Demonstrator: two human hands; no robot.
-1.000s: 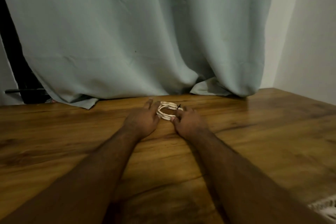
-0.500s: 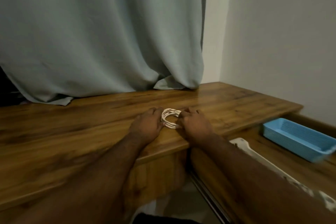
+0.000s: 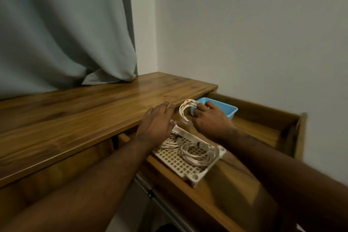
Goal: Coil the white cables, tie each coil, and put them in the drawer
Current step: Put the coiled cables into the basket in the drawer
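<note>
Hanging down at the far left, a pale curtain point(image 3: 62, 30) rests its hem on the wooden desk top point(image 3: 90, 107), well away from the work. Next comes the left hand point(image 3: 155, 124), fingers straight and spread, holding nothing; it hovers at the desk's front edge just beside the coil, probably having let go so the other hand can carry alone. Below it, inside the open drawer point(image 3: 259, 133), sits a white perforated tray point(image 3: 180, 164) with at least two coiled white cables point(image 3: 195, 153) already lying in it, dark ties faintly visible on them, which suggests this tray is where finished coils are gathered. Just right of the left hand, the coiled cable point(image 3: 185, 112) is held up in the air over the drawer, above the tray's far end and in front of the blue basket point(image 3: 224, 108). The right hand point(image 3: 211, 118) pinches it at the coil's right side, fingers curled around the loops to keep them from springing apart. Whether this coil is tied cannot be made out. The drawer stands pulled well out, so lowering the coil into the tray looks like the step in hand.
</note>
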